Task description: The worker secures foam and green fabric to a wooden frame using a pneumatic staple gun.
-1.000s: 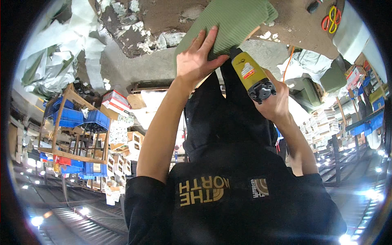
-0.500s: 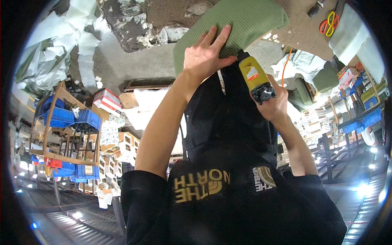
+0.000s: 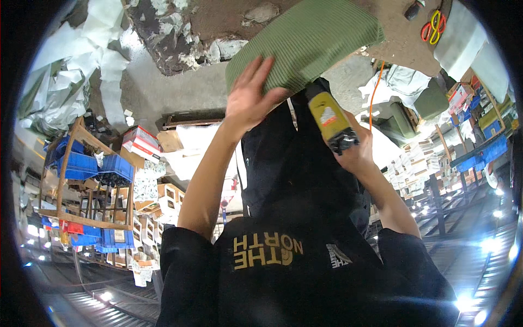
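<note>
A green ribbed-fabric cushion (image 3: 305, 46) lies at the top, in front of my body. My left hand (image 3: 249, 98) rests on its near left edge, fingers stretched out and thumb apart. My right hand (image 3: 357, 150) is wrapped round a yellow and black power drill (image 3: 329, 120). The drill's dark front end points up toward the cushion's near edge. Whether its tip touches the cushion I cannot tell. The grip itself is mostly hidden behind the drill body and my fingers.
Scissors with red and yellow handles (image 3: 434, 28) lie on the brown work surface (image 3: 395, 32) at the far right, near a small dark tool (image 3: 414, 10). An orange cord (image 3: 376, 95) hangs on the right. Blue bins (image 3: 81, 163) stand in a wooden rack at left.
My left hand has slid left and nearer along the cushion. The drill has moved slightly left and nearer in my right hand. The cushion has shifted slightly left.
</note>
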Demonstrator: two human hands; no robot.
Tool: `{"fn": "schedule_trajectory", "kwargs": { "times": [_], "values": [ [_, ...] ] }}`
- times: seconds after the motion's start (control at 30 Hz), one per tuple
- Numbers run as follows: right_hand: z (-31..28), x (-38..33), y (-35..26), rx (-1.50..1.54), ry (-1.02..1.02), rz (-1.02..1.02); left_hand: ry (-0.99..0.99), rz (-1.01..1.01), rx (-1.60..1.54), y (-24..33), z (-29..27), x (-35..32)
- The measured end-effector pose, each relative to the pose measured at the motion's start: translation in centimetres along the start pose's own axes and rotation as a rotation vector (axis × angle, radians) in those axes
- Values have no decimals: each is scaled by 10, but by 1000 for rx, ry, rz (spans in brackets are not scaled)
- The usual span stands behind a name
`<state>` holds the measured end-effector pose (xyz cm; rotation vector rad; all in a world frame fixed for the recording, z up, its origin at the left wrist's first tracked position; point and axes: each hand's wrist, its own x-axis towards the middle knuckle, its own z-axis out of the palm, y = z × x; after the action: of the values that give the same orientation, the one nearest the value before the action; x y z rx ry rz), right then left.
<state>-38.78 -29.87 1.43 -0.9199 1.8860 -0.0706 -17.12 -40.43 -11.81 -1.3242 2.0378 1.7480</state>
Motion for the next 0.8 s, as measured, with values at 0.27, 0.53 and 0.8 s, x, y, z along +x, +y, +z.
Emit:
{"fn": "schedule_trajectory", "kwargs": {
  "times": [0.27,0.53,0.8],
  "values": [
    [-39,23,15,603,-1,419,-173,-622,-1900,-71,-11,-37],
    [-27,28,4,1197,264,405,443,-959,-1284,110,0,-22],
    [-45,16,24,844,350,559,351,-858,-693,210,74,-32]
  ]
}}
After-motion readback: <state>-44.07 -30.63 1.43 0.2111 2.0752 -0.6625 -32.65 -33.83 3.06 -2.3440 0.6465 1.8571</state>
